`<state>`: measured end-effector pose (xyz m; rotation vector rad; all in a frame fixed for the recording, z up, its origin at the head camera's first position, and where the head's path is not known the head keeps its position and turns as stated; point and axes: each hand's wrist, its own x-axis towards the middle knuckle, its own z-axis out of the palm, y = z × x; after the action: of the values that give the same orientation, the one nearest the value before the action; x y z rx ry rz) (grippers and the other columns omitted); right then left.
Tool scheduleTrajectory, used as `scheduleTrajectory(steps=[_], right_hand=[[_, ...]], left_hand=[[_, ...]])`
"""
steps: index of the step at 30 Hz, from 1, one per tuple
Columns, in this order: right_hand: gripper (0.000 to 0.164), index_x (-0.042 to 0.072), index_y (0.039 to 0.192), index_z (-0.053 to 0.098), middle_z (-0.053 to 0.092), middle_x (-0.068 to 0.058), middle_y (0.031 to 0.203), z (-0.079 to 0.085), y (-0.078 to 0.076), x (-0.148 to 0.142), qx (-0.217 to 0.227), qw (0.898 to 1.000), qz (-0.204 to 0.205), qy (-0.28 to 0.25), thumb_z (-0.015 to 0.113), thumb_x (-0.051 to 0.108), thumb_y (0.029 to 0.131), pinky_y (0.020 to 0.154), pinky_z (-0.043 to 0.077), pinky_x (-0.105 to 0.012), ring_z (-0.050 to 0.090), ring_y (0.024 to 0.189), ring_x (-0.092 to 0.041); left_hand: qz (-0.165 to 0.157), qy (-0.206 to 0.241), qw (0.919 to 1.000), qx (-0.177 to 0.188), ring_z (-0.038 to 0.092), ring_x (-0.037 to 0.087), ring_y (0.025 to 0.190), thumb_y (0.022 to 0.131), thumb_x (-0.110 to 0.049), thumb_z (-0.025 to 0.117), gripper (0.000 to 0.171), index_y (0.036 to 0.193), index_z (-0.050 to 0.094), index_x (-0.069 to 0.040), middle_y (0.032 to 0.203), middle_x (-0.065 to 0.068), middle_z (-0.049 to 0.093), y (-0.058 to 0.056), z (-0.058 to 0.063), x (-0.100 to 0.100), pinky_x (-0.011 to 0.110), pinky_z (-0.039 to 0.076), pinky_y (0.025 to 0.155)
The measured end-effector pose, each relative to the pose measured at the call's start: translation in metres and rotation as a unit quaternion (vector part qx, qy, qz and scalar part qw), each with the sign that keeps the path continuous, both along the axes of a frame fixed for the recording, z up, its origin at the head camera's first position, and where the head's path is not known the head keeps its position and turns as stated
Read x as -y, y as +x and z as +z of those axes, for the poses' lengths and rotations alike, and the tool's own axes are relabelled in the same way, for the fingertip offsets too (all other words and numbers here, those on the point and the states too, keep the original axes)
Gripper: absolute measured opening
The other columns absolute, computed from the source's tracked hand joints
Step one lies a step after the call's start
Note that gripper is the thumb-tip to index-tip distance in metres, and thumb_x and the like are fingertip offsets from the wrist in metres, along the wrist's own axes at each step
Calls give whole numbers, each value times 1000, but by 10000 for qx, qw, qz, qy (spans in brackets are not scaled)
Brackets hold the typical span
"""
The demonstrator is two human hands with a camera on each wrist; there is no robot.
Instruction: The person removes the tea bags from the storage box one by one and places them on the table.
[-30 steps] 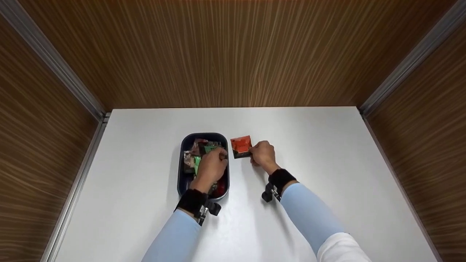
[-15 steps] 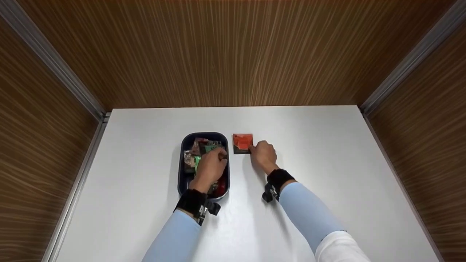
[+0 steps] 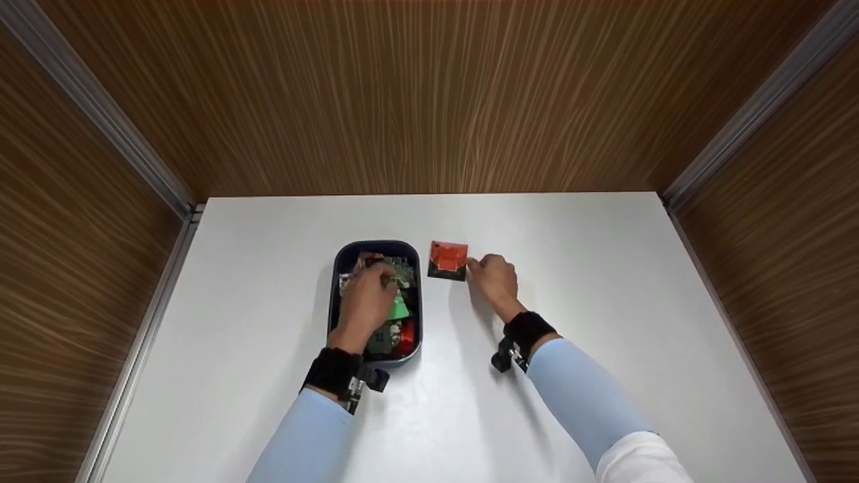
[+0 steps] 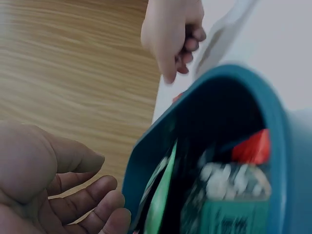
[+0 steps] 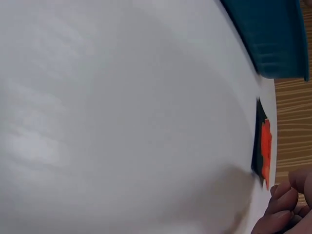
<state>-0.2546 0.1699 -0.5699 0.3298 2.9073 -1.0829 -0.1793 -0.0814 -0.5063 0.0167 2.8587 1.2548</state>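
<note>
A small square red-and-black packet point(image 3: 447, 260) lies flat on the white table, right of a dark blue oblong container point(image 3: 419, 302). Beside the packet's right edge is my right hand point(image 3: 495, 278), fingers loosely curled and holding nothing; the right wrist view has these fingers point(image 5: 280, 207) close to the packet point(image 5: 265, 146). Over the container hovers my left hand point(image 3: 366, 302), its relaxed fingers point(image 4: 92, 195) gripping nothing in the left wrist view. Inside the container are several packets, including a bright green packet point(image 4: 163, 190), a green-labelled packet point(image 4: 234, 214) and a red one point(image 4: 253, 148). My left hand hides some of them.
The white table point(image 3: 570, 261) extends around the container. Wood-grain panels point(image 3: 429, 100) stand at its back and both sides, joined by grey metal corner posts point(image 3: 100, 107). Each wrist carries a black strap with a small camera point(image 3: 376, 380).
The red-and-black packet has straightened and shifted slightly away; my right hand has let go of it and moved a little right. My left hand has moved left over the container, exposing more packets.
</note>
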Motion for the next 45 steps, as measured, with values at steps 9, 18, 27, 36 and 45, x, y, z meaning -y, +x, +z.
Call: scheduleTrajectory(steps=[9, 18, 27, 36, 45], right_hand=[[23, 7, 88, 72, 65, 0, 71, 18, 32, 8, -194, 9899, 773, -1176, 67, 25, 102, 56, 42, -26, 55, 64, -13], [23, 13, 83, 71, 64, 6, 67, 19, 58, 30, -327, 9786, 1427, -1444, 69, 27, 102, 60, 44, -27, 55, 61, -11], [22, 11, 87, 73, 64, 5, 68, 16, 66, 41, -329, 9757, 1616, -1440, 68, 26, 103, 62, 46, -27, 56, 61, -9], [21, 13, 84, 72, 60, 8, 66, 18, 76, 45, -730, 9747, 1675, -1288, 69, 24, 101, 67, 46, -29, 54, 63, -9], [20, 12, 90, 72, 58, 7, 68, 35, 85, 53, -888, 9640, 1817, -1727, 67, 25, 104, 63, 44, -27, 53, 62, -9]], left_hand=[[3, -822, 9959, 369, 61, 48, 122, 102, -14, 67, 48, 147, 57, 2, 138, 30, 62, 12, 8, 32, 55, 51, 99], [296, -967, 9867, 1273, 72, 39, 81, 105, -33, 65, 87, 161, 17, 14, 98, 27, 74, 5, -7, 29, 47, 54, 67], [507, -212, 9888, 1384, 62, 24, 62, 104, -20, 66, 79, 161, 20, 8, 78, 14, 68, 0, -13, 36, 34, 42, 56], [1111, 1032, 9833, 1004, 72, 20, 71, 106, -8, 60, 66, 163, 26, -3, 109, 21, 66, 31, 5, 55, 30, 51, 60], [1199, 2216, 9656, 636, 78, 26, 89, 107, -3, 56, 47, 152, 43, 4, 122, 26, 61, 46, 17, 42, 38, 64, 82]])
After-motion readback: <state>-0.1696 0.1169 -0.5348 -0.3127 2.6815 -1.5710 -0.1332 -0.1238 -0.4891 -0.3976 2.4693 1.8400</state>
